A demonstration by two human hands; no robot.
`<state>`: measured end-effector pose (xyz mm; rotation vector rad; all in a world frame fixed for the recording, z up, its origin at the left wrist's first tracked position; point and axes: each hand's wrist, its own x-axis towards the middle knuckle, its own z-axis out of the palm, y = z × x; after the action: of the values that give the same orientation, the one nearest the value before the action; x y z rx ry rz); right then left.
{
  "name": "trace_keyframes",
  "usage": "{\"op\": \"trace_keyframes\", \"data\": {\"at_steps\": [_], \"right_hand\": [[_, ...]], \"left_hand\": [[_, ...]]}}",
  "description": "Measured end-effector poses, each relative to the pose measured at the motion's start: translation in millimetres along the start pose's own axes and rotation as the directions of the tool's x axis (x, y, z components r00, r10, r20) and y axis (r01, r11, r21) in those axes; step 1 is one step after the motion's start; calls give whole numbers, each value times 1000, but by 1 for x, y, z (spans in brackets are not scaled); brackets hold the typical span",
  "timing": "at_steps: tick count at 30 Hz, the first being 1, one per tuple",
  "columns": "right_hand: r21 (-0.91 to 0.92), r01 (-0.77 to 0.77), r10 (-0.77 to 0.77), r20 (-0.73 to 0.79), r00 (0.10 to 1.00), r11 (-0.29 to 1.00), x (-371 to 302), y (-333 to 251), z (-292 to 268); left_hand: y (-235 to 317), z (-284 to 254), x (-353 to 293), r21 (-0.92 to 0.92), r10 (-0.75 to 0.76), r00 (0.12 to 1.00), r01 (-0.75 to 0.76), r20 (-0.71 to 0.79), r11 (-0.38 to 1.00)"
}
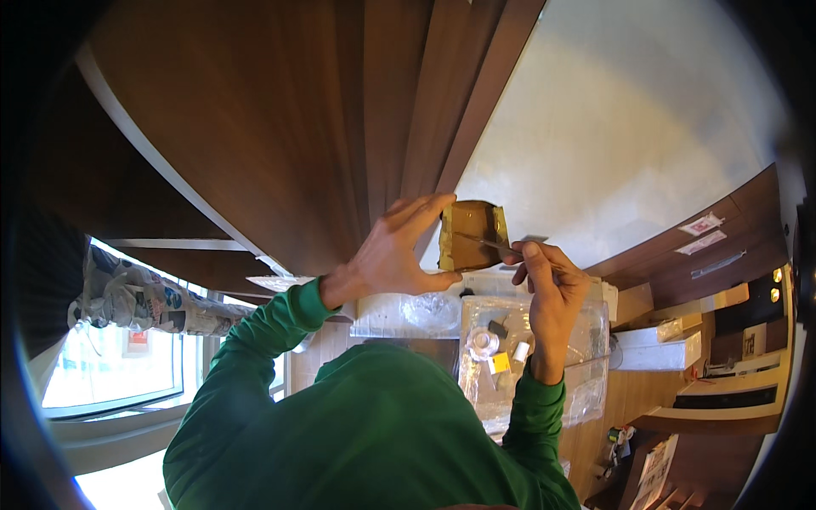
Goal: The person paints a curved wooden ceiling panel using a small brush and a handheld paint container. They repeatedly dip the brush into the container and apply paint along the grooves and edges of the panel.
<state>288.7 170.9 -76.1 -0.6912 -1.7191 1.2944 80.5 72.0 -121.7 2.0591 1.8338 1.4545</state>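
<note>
My left hand point(396, 248) holds a small shallow brown box point(469, 252) by its left side, fingers at the top edge and thumb at the bottom. Yellowish strips, perhaps tape, run along its edges, and its hollow side faces me. My right hand point(554, 297) pinches a thin, slender tool point(493, 244), whose far end reaches over the inside of the box. Whether that tip is a brush or a blade is too small to tell. Both arms are in green sleeves, raised in front of a dark wood panel point(340, 110) and a pale wall point(629, 110).
Below stands a plastic-covered surface point(578, 374) with a white roll point(482, 342), a yellow block point(498, 363) and a small white cylinder point(521, 351). White boxes point(659, 353) lie at the right. To the left, a wrapped bundle point(161, 302) crosses before a bright window point(115, 370).
</note>
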Motion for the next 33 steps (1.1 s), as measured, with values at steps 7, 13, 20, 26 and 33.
{"op": "trace_keyframes", "data": {"at_steps": [7, 13, 20, 26, 33], "right_hand": [[108, 40, -36, -38, 999, 993, -13, -2, -2], [135, 18, -26, 53, 998, 991, -25, -5, 6], [54, 76, -75, -24, 997, 996, -29, -14, 3], [113, 17, -23, 57, 998, 993, -30, 3, 12], [197, 16, 9, -125, 992, 980, -47, 31, -26]], "left_hand": [[-3, -9, 3, 55, 1, 993, 5, -119, 998], [-5, -27, 11, 92, -38, 967, 63, -250, 994], [-12, -34, 9, 99, -51, 956, 83, -289, 992], [-26, -27, 4, 145, -18, 967, 57, -255, 988], [-54, -43, -4, 140, 12, 955, 31, -297, 990]]}}
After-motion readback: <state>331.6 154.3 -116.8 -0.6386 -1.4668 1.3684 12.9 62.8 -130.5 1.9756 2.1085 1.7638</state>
